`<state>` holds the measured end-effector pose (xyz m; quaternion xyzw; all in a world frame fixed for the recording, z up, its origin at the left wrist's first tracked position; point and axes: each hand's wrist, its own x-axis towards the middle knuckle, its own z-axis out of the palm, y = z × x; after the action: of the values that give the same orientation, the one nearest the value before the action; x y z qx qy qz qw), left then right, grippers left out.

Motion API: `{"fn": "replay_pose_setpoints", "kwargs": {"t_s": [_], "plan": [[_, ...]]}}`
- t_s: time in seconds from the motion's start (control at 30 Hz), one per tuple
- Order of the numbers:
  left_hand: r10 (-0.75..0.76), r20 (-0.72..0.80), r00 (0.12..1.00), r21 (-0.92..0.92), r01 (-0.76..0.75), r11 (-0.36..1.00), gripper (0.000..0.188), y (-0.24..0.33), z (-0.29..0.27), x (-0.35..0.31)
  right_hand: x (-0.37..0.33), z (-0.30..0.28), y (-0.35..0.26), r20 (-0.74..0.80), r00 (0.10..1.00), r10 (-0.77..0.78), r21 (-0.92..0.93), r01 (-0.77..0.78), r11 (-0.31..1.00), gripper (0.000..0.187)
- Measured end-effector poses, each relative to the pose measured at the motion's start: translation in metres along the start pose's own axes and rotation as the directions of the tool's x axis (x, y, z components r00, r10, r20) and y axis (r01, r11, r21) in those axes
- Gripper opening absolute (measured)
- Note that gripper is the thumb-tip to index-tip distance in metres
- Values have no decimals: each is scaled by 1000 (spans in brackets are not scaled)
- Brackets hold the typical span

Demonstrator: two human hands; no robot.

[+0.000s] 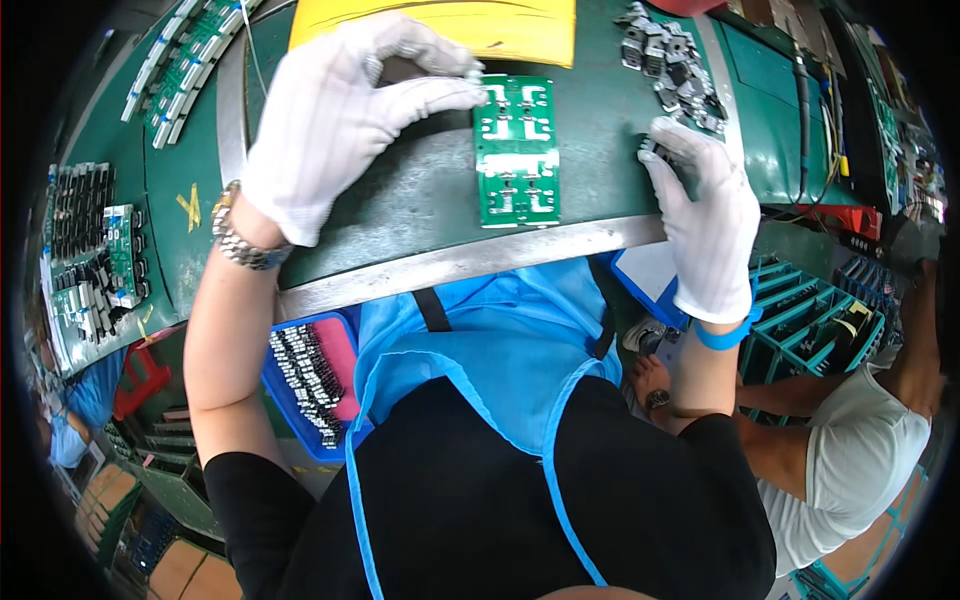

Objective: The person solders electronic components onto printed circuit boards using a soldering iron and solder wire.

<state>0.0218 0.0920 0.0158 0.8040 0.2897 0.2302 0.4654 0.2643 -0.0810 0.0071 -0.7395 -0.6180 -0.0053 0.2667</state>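
A green circuit board (516, 150) lies flat on the green work mat (420, 190) in front of me. My left hand (335, 115), in a white glove, pinches a small part at the board's top left corner. My right hand (705, 215), also gloved, rests at the mat's right edge with its fingertips on a small dark component (655, 150), just below a pile of grey and black components (672, 62). A metal watch sits on my left wrist and a blue band on my right wrist.
A yellow sheet (440, 28) lies behind the board. Populated boards and black parts (90, 250) fill the bench at left. A blue tray of components (310, 375) sits under the bench edge. Another person (850, 450) crouches at right beside teal racks (810, 320).
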Motion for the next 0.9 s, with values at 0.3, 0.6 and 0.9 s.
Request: {"fn": "replay_pose_setpoints", "kwargs": {"t_s": [0.3,0.6,0.9], "plan": [[321,7,947,577,-266,772,19,-14,14,-10,41,35,-17,0,977,-213,303,203,931,22],[323,42,946,589,-284,757,19,-18,9,-10,40,49,-15,13,996,-85,536,64,842,17],[352,37,935,594,-304,745,20,-18,9,-8,40,51,-12,-31,990,-140,465,138,874,17]]}}
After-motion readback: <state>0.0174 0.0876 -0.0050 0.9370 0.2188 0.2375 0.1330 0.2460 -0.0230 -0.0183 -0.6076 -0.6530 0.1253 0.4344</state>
